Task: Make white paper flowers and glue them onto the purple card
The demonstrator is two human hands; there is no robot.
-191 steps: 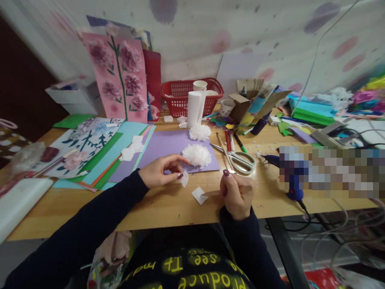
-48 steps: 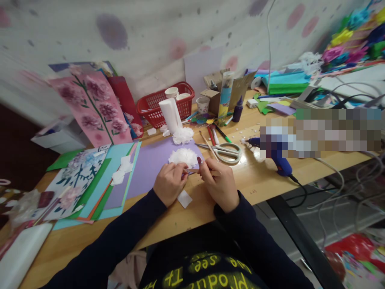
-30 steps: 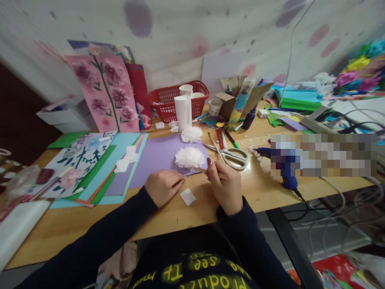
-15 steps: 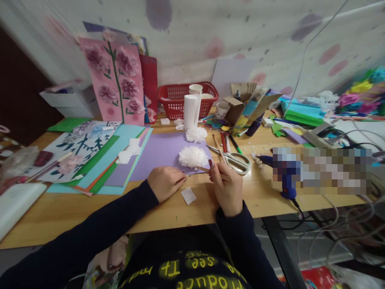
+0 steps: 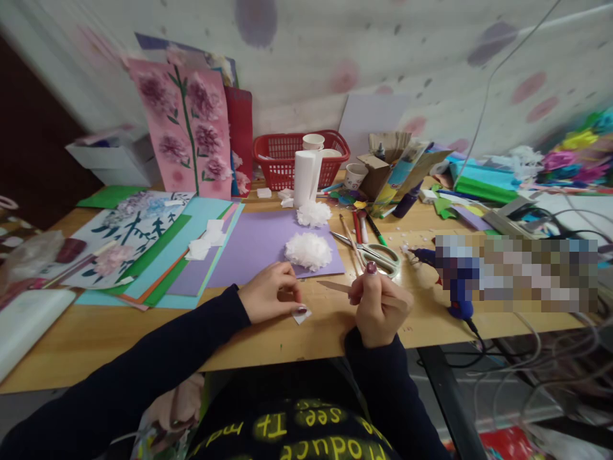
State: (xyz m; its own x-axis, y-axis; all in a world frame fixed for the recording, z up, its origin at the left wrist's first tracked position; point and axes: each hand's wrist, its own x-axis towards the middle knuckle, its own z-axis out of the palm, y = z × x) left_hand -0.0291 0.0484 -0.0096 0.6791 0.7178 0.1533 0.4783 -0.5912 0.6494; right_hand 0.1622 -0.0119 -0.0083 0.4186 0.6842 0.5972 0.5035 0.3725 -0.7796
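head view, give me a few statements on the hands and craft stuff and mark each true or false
1. The left hand touches a small white paper square. True.
2. The right hand holds the scissors. False: it holds a thin pointed stick; the scissors lie on the table.
3. The nearer white paper flower rests on the purple sheet. True.
4. The red basket is nearer the person than the white roll. False: it stands behind the roll.
5. The blue glue gun is right of the scissors. True.
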